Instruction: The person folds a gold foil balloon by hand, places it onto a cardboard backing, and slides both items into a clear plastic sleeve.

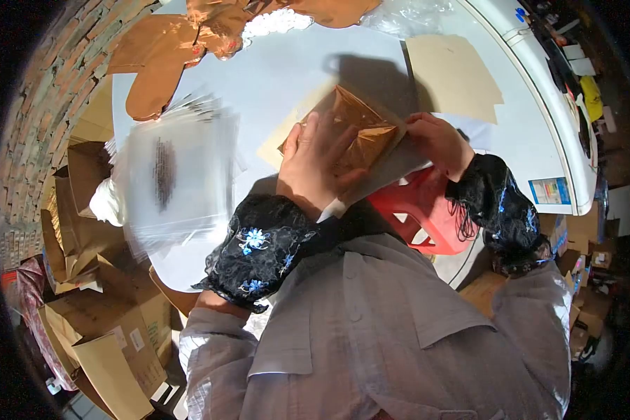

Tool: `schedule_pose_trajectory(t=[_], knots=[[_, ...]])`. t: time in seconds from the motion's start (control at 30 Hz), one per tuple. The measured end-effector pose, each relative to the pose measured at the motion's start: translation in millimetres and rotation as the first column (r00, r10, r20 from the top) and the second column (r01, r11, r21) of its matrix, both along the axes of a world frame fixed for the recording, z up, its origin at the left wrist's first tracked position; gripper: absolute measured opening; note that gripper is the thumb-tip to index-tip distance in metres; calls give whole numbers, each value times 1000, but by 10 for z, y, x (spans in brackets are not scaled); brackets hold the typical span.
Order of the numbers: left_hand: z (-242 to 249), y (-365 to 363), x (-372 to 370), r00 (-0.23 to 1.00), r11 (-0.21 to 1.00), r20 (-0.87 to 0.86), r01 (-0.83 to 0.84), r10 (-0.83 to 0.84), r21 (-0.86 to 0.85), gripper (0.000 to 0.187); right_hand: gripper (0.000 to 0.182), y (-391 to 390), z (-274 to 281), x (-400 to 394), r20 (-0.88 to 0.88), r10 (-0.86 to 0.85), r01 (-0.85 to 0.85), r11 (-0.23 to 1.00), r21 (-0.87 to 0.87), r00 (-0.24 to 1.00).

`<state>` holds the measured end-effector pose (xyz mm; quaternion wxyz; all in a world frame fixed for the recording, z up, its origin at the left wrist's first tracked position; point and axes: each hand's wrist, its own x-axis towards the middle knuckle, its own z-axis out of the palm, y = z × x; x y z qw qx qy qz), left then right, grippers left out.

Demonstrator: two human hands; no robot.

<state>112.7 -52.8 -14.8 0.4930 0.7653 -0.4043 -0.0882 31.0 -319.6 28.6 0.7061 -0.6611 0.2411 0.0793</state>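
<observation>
A shiny copper-coloured foil piece [362, 115], creased and roughly square, lies on a cream card [271, 148] at the middle of the table. My left hand [313, 155] rests flat on the foil, fingers spread. A translucent clear plastic bag [392, 164] seems to surround the foil and card on the near right side. At its right edge, my right hand [441, 145] is closed, with thumb and fingertips pinched on the plastic. To the left is a fanned stack of clear plastic bags [199, 178], with a dark patch showing through.
More copper foil pieces [157, 52] lie at the far left, beside crumpled clear plastic [406, 17]. Cream cards [455, 73] lie at the far right of the white table [518, 105]. A red stool [434, 210] stands below its near edge. Cardboard boxes [112, 336] crowd the left floor.
</observation>
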Motion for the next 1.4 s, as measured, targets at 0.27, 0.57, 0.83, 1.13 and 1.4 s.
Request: schedule_pose_trajectory(t=[0.27, 0.57, 0.83, 1.13, 1.4], knots=[[122, 25, 38, 882, 936, 472, -172, 7, 308, 67, 42, 469, -164, -125, 39, 53, -57, 990, 132, 998], [160, 28, -51, 973, 964, 108, -220, 206, 147, 70, 39, 867, 41, -26, 25, -85, 84, 996, 15, 996], [284, 96, -5, 866, 994, 489, -113, 104, -12, 97, 34, 1005, 99, -62, -11, -227, 227, 964, 141, 974], [242, 69, -37, 938, 973, 328, -168, 109, 159, 77, 28, 875, -212, -54, 36, -144, 136, 977, 161, 989], [129, 47, 51, 888, 953, 460, -154, 18, 260, 69, 26, 885, -212, -54, 28, -190, 175, 947, 269, 981]])
